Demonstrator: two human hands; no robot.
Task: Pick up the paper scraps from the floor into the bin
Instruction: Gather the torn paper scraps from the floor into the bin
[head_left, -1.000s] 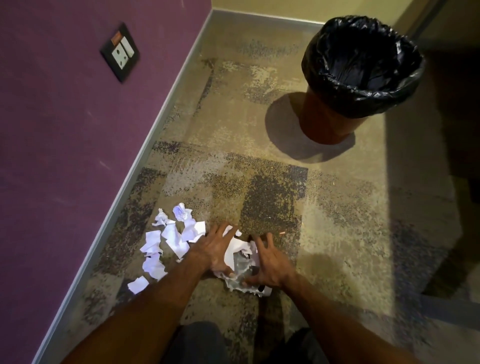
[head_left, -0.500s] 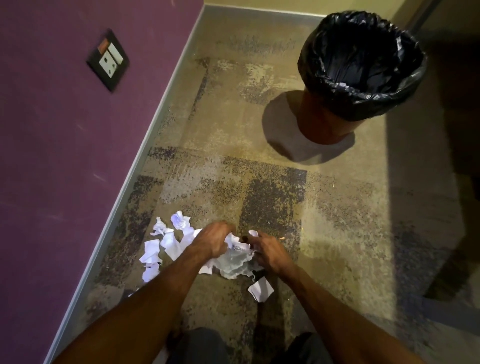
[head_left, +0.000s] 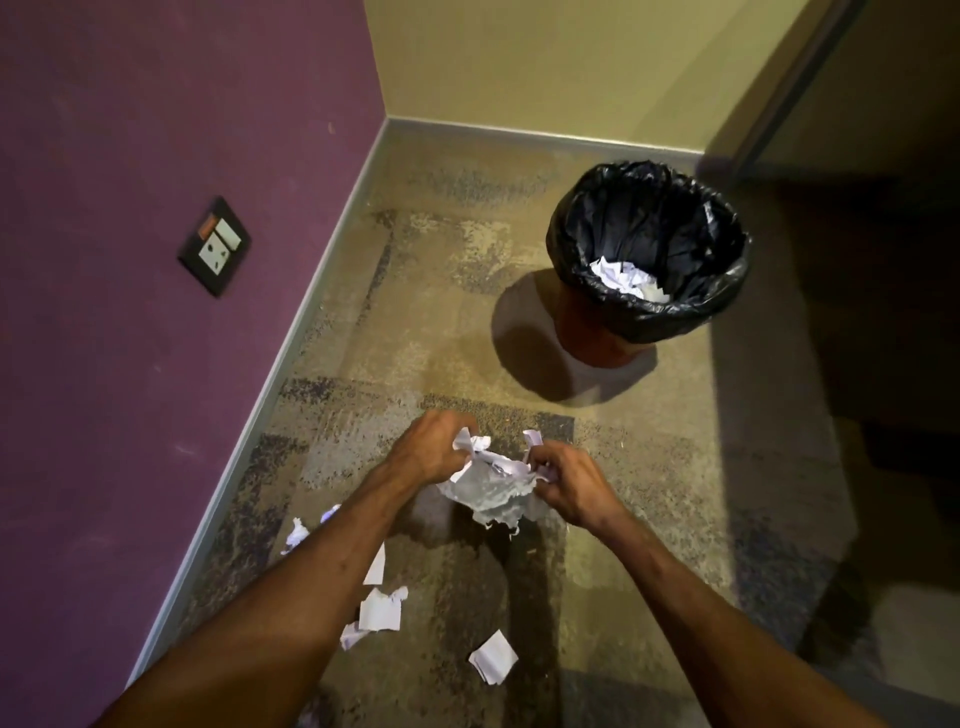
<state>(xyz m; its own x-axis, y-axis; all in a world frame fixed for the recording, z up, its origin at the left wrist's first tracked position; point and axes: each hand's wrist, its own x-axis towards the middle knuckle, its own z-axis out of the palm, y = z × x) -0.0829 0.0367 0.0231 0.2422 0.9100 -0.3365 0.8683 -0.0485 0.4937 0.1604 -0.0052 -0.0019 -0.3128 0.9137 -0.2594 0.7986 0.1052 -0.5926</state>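
both arms are stretched forward; left hand (head_left: 435, 451) and right hand (head_left: 571, 486) are curled round a paper wad (head_left: 488, 491) held between them.

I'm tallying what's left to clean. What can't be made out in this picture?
All in the head view:
1. Floor scraps: the left forearm covers some, so no sure count.
2. Paper in the bin: the liner's near rim hides how much.
3. Held bundle: crumpled together, pieces cannot be counted.
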